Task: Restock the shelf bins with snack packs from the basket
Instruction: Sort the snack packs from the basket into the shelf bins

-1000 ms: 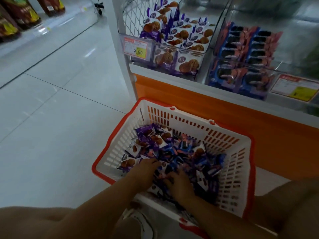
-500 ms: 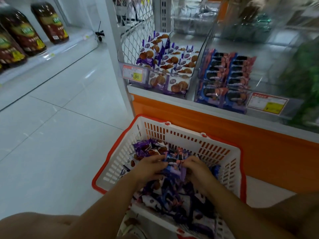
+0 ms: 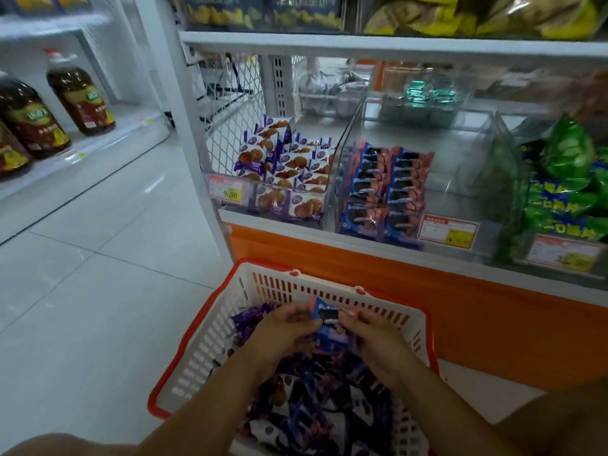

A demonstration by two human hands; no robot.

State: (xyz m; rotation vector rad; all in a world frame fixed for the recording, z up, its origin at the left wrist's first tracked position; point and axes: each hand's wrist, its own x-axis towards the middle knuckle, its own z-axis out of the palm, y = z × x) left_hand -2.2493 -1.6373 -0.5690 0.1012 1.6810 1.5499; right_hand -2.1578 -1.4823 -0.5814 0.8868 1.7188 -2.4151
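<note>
Both left hand [image 3: 283,335] and right hand [image 3: 375,337], fingers [image 3: 291,312] around snack packs [image 3: 325,319] above basket [image 3: 329,292].

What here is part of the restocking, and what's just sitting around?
Part of the job: basket, loose packs in it, blue-and-pink packs gripped by left hand and right hand, matching bin, purple biscuit bin.
Just around: oil bottles, green bags, yellow bags.
</note>
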